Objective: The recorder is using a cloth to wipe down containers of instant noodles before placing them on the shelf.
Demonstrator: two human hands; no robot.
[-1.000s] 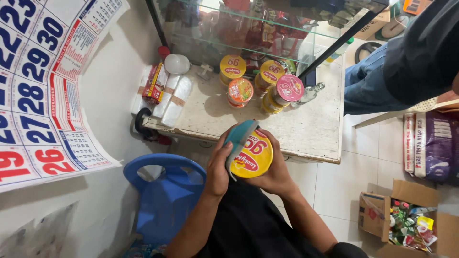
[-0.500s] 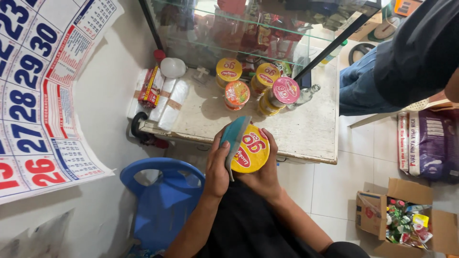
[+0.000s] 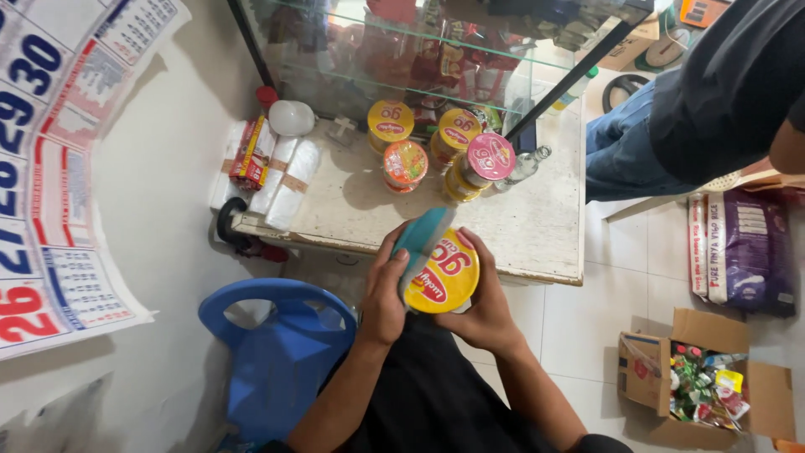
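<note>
A yellow-lidded noodle cup (image 3: pixel 444 275) is held in front of me by both hands. My left hand (image 3: pixel 384 289) grips its left side and presses a teal cloth (image 3: pixel 422 237) against the lid. My right hand (image 3: pixel 485 304) cradles the cup from the right and below. Several more noodle cups (image 3: pixel 438 147) with yellow, orange and pink lids stand at the back of a small white table (image 3: pixel 537 226).
A glass display case (image 3: pixel 436 59) stands behind the table. White wrapped rolls (image 3: pixel 285 180) and a red packet lie at the table's left end. A blue plastic chair (image 3: pixel 277 352) is at lower left, a wall calendar (image 3: pixel 59 159) at left. A person in jeans (image 3: pixel 671 126) sits at right; a cardboard box (image 3: pixel 696 386) of packets is on the floor.
The cup and both hands have stayed in front of me. The teal cloth has shifted across the lid. The view has drifted slightly.
</note>
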